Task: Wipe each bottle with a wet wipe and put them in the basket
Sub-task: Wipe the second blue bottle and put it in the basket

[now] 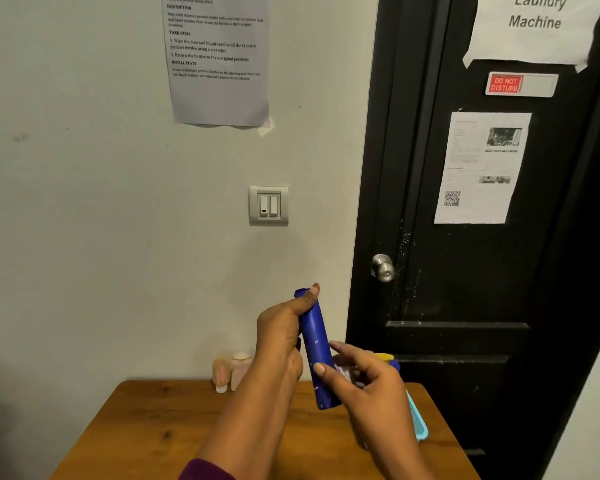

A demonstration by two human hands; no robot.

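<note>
A tall dark blue bottle (315, 344) with pale specks on it is held upright above the wooden table (146, 431). My left hand (281, 337) grips its upper half, thumb up near the top. Against its lower half my right hand (368, 382) presses a crumpled white wet wipe (347, 372) pinched in its fingers. A light blue basket (420, 424) sits on the table's right side, mostly hidden behind my right hand, with something yellow and blue (387, 358) sticking up from it.
Two pale pink bottles (229, 372) stand at the back of the table against the wall. A black door (482, 237) with a metal knob (383, 267) is close on the right. A light switch (268, 206) is on the wall.
</note>
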